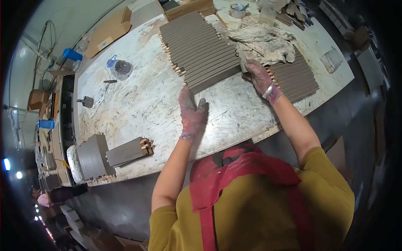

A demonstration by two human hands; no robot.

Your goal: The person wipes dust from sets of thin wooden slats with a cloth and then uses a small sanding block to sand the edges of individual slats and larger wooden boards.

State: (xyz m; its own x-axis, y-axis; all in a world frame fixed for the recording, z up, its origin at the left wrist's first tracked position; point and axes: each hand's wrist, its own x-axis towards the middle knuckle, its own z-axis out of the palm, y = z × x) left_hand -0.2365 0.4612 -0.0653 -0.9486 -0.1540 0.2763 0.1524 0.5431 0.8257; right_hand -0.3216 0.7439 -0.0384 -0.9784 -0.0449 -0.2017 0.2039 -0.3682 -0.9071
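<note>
Grey-brown slats (201, 46) with light wooden peg-like ends stand side by side in a long row on the worktable. My left hand (192, 112), in a stained pink glove, is at the left end of the nearest slat. Its fingers are stretched out and the thumb stands apart. At the row's right end my right hand (259, 77), gloved alike, has its fingers bent around a small grey piece (242, 62). Whether that piece is separate or part of a slat I cannot tell. A second row of slats (293, 77) lies just right of it.
A crumpled, stained cloth (266, 42) lies partly over the right row. More slats (130, 152) sit at the table's front left, beside a stacked bundle (93, 155). A clear container (122, 69), a small cup (87, 101) and a cardboard box (109, 31) stand farther back. Another person (50, 197) is at far left.
</note>
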